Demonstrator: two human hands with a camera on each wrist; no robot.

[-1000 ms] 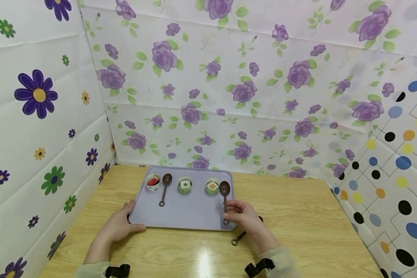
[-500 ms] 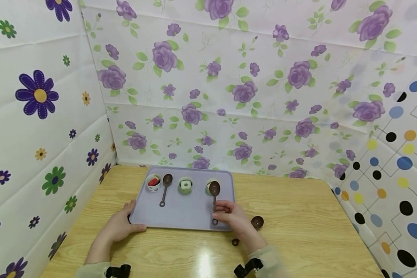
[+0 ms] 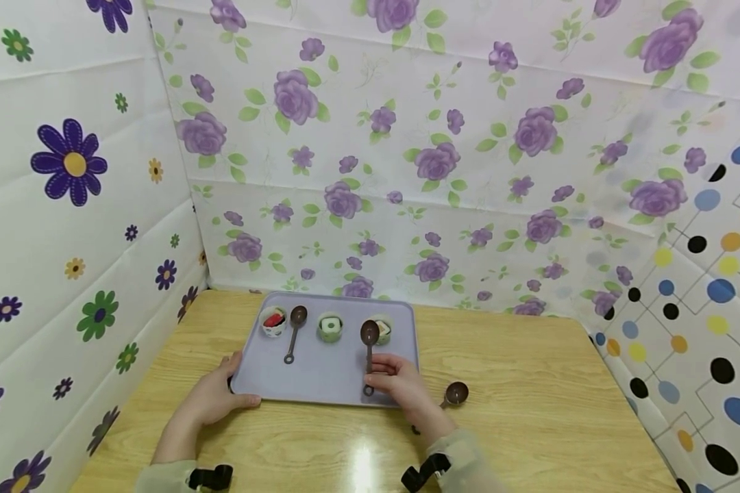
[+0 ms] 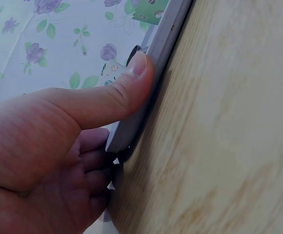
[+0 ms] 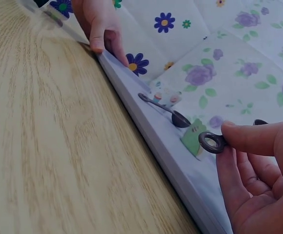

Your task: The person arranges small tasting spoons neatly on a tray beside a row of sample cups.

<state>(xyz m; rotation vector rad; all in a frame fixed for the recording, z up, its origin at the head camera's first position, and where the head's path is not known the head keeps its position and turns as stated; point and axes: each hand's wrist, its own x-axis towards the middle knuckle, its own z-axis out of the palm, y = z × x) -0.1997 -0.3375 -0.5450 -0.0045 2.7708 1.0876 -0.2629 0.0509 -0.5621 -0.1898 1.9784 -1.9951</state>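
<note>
On a lavender tray [image 3: 329, 376] stand a white patterned cup [image 3: 273, 330] with red and dark pieces inside and two green cups, the middle one [image 3: 329, 333] and the right one [image 3: 385, 335], each with a light piece inside. My left hand [image 3: 212, 397] grips the tray's near left corner, thumb along the front edge. With thumb and fingers, my right hand [image 3: 403, 387] pinches the handle of a brown spoon [image 3: 370, 333] over the tray's right part. Its bowl partly hides the right green cup. The ring-shaped handle end [image 5: 212, 142] shows in the right wrist view.
A second brown spoon [image 3: 298, 316] lies on the tray between the white cup and the middle cup. Another brown spoon [image 3: 456, 394] lies on the wooden table [image 3: 512, 370] right of the tray, partly hidden by my right forearm. A flowered cloth [image 3: 345, 164] hangs behind.
My right hand has moved left with the spoon, from the tray's right edge to the left side of the right green cup. More of the spoon on the table shows. My left hand stays put.
</note>
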